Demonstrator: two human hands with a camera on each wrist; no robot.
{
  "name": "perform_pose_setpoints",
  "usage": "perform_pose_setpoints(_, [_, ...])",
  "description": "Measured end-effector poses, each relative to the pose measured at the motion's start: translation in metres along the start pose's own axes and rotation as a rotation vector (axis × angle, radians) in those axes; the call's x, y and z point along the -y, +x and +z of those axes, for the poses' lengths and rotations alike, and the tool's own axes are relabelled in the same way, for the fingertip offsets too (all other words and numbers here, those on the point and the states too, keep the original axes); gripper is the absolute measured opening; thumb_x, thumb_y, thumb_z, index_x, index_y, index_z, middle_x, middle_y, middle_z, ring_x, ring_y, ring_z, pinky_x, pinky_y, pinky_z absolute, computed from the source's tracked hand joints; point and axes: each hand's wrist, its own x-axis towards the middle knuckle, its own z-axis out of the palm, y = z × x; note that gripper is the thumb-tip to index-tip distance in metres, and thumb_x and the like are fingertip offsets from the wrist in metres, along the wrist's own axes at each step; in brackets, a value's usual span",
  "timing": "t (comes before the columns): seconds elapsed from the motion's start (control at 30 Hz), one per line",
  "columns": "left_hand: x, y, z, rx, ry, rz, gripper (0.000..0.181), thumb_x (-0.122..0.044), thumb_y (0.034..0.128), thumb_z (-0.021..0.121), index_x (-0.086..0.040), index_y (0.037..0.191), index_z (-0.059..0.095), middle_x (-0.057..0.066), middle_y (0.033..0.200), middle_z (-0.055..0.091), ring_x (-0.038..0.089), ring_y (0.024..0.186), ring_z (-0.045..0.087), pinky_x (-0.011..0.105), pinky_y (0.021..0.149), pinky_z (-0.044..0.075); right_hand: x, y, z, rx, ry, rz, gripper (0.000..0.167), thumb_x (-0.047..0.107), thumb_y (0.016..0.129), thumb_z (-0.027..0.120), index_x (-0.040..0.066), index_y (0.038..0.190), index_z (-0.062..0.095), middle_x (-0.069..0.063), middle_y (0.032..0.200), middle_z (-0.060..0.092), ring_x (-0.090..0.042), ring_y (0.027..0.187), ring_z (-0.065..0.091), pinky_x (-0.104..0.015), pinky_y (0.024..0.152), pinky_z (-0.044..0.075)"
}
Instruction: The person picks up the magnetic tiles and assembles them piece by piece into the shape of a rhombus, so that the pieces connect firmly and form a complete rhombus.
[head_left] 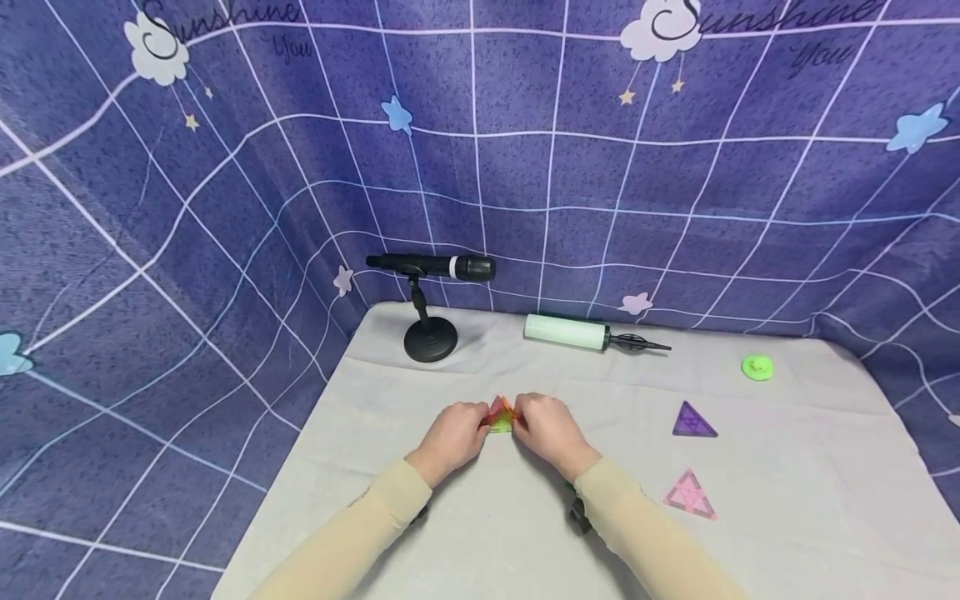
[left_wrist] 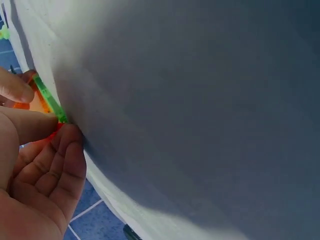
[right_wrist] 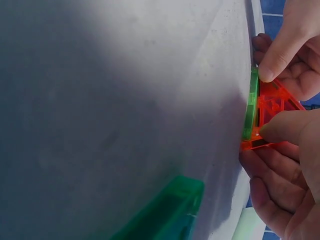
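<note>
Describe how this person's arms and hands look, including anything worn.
The left sleeve and right sleeve are long, cream-coloured and reach the wrists. The left hand and right hand are bare, with no gloves or rings showing. A small black part shows beside the right sleeve; whether it is worn is unclear.

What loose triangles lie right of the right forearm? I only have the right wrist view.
Observer: Two in the head view: a purple triangle and a pink triangle.
Operator: Where's the pink one versus the held pieces?
Observer: To their right, and lower in the head view.
Operator: Pale green cylinder at my bottom edge, what's on its other end?
Observer: A black tapered tip, pointing right in the head view.
</note>
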Motion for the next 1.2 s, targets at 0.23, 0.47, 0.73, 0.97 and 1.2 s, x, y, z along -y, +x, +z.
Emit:
perform_pose_setpoints(0.23, [0.002,0.0,0.001,-0.021,-0.022,-0.002,0.026,-0.009,0.089,0.079,-0.015,0.077,0.057,-0.002,0.069,0.059,0.019,0.064,0.061,0.04,0.059,0.049,0.0,-0.001,0.001,0.007,0.001,0.006,0.025,0.006,0.085,0.081,0.017,0.075,0.061,0.007,0.069,0.057,-0.008,0.061,0.052,-0.028,0.058,0.047])
perform_pose_setpoints(0.47, [0.003,-0.001,0.001,-0.047,-0.05,-0.008,0.026,-0.008,0.0871,0.079,-0.015,0.076,0.057,-0.005,0.067,0.055,0.015,0.06,0.054,0.037,0.057,0.046,0.0,-0.003,0.0,-0.001,0.04,0.015,0.024,0.006,0.087,0.082,0.016,0.079,0.061,0.006,0.072,0.057,-0.009,0.064,0.053,-0.03,0.06,0.048])
perform_pose_setpoints(0.73, [0.002,-0.001,-0.001,-0.033,-0.066,-0.035,0.022,-0.01,0.0882,0.079,-0.014,0.078,0.06,-0.007,0.067,0.053,0.013,0.06,0.05,0.034,0.057,0.045,-0.001,-0.005,-0.001,0.007,0.087,0.049,0.019,0.011,0.089,0.082,0.014,0.086,0.064,0.007,0.074,0.054,-0.009,0.064,0.049,-0.03,0.06,0.045])
perform_pose_setpoints(0.97, [0.001,-0.003,-0.002,-0.036,-0.046,-0.042,0.02,-0.015,0.0878,0.082,-0.014,0.081,0.063,-0.009,0.065,0.051,0.011,0.057,0.049,0.034,0.055,0.043,-0.002,-0.009,-0.005,0.016,0.066,0.041,0.016,0.015,0.09,0.083,0.012,0.094,0.068,0.005,0.08,0.06,-0.01,0.068,0.055,-0.033,0.063,0.049])
perform_pose_setpoints(1.2, [-0.002,-0.006,-0.005,-0.099,-0.011,-0.06,0.025,-0.015,0.0844,0.083,-0.015,0.082,0.057,-0.011,0.059,0.046,0.012,0.052,0.047,0.034,0.05,0.041,-0.005,-0.013,-0.015,0.052,0.076,0.048,0.016,0.009,0.087,0.078,0.013,0.101,0.071,0.005,0.086,0.065,-0.01,0.073,0.059,-0.034,0.069,0.053])
